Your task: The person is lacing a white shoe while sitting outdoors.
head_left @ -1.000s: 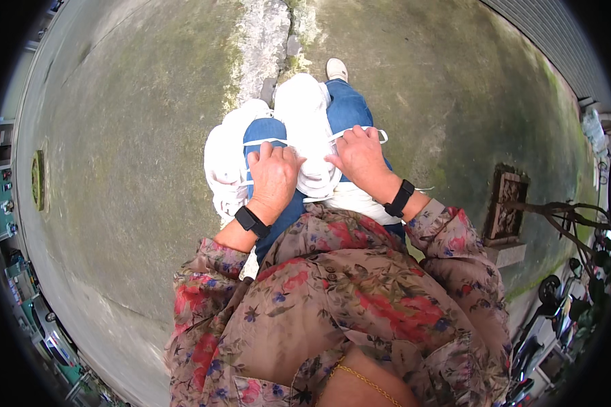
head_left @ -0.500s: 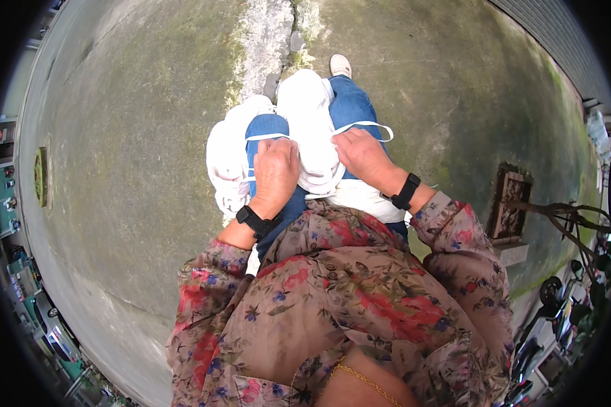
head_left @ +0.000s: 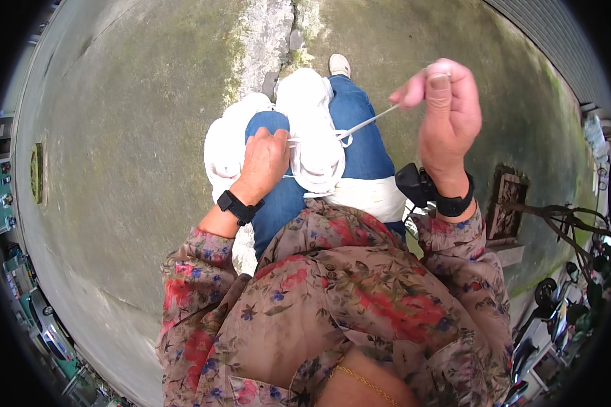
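Observation:
A white lace-up shoe (head_left: pixel 309 112) lies lengthwise across my lap, its rounded opening toward me. Its white shoelace (head_left: pixel 370 122) stretches in a taut line up to my right hand (head_left: pixel 448 112), which is raised to the right with thumb and fingers pinched on the end. My left hand (head_left: pixel 265 159) is closed at the shoe's left side, where strands of lace run from its fingertips. A second white shoe (head_left: pixel 225 152) sits left of that hand, partly hidden behind my knee. Both wrists wear black bands.
Beneath the shoe are my blue jeans (head_left: pixel 366 115), and white material (head_left: pixel 370 198) lies across my lap. One beige shoe (head_left: pixel 339 65) of mine rests on the mossy concrete floor (head_left: pixel 136 136). A dark framed block (head_left: pixel 508 203) and bare branches (head_left: pixel 563 214) stand at the right.
My right hand has risen away from the shoe to the right, drawing the lace from a loose loop into a taut line. My left hand has shifted slightly left.

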Available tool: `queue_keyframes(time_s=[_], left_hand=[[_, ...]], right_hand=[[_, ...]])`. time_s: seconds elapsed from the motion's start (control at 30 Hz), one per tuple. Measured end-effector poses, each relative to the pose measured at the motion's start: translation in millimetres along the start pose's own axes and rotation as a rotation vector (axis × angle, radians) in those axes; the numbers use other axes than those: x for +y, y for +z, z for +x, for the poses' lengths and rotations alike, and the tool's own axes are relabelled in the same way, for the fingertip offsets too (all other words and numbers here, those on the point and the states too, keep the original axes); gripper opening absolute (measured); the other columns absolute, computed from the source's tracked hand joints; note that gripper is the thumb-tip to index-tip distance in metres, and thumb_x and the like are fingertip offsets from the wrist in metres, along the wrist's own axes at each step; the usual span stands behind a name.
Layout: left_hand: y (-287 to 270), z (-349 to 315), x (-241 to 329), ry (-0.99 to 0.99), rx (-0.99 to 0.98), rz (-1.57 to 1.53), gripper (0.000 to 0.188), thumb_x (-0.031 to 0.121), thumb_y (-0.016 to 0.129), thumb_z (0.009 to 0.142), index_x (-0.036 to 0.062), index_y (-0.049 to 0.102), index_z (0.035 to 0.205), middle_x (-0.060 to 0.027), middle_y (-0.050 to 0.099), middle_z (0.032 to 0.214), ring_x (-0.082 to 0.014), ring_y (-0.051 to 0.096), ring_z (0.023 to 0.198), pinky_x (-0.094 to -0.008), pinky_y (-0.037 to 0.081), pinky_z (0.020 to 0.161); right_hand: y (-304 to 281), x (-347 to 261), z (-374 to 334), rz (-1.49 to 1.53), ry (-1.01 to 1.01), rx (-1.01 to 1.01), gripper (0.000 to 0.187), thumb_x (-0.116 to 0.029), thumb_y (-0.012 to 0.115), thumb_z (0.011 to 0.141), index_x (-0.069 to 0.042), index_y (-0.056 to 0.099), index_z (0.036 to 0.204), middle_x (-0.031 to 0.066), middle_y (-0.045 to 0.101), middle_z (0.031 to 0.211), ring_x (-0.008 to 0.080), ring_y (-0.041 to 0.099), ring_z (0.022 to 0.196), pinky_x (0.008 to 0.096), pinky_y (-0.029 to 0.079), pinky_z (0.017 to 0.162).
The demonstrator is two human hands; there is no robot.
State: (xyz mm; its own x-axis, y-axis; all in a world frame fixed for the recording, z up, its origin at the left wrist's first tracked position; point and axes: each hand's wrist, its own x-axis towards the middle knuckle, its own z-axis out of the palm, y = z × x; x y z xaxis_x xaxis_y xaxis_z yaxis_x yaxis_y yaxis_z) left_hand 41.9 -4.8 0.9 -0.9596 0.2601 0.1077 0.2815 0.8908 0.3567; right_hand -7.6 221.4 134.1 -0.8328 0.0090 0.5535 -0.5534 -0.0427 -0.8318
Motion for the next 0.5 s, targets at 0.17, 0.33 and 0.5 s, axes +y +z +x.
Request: queue_keyframes(time_s=[0.17, 0.33, 0.5], left_hand=[[2.3, 1.7, 8.1, -0.033, 0.037, -0.131, 0.010, 0.008, 0.058, 0.078, 0.0009, 0.060, 0.085, -0.0175, 0.055, 0.064, -0.0340, 0.053, 0.066, -0.0435, 0.043, 0.060], [6.0, -1.5, 6.3, -0.078, -0.024, -0.133, 0.012, 0.012, 0.057, 0.080, 0.0019, 0.062, 0.084, -0.0184, 0.056, 0.066, -0.0348, 0.053, 0.067, -0.0432, 0.044, 0.061], [11.8, -6.3, 4.2, -0.107, 0.015, -0.160, 0.013, 0.013, 0.057, 0.080, 0.0018, 0.062, 0.083, -0.0185, 0.057, 0.066, -0.0346, 0.054, 0.067, -0.0435, 0.044, 0.061]], right_hand=[[-1.0, 21.7, -9.4, -0.451, 0.282, -0.424, 0.019, -0.017, 0.050, 0.089, 0.001, 0.052, 0.085, 0.0147, 0.055, 0.064, 0.0258, 0.054, 0.056, 0.0343, 0.043, 0.054], [24.9, 89.1, -96.8, -0.614, 0.313, -0.976, 0.019, -0.017, 0.050, 0.085, 0.001, 0.058, 0.088, 0.0210, 0.058, 0.069, 0.0360, 0.059, 0.066, 0.0430, 0.045, 0.059], [47.5, 100.4, -114.1, -0.806, 0.219, -0.788, 0.010, -0.011, 0.052, 0.079, -0.002, 0.055, 0.081, 0.0158, 0.059, 0.060, 0.0315, 0.061, 0.057, 0.0406, 0.047, 0.050]])
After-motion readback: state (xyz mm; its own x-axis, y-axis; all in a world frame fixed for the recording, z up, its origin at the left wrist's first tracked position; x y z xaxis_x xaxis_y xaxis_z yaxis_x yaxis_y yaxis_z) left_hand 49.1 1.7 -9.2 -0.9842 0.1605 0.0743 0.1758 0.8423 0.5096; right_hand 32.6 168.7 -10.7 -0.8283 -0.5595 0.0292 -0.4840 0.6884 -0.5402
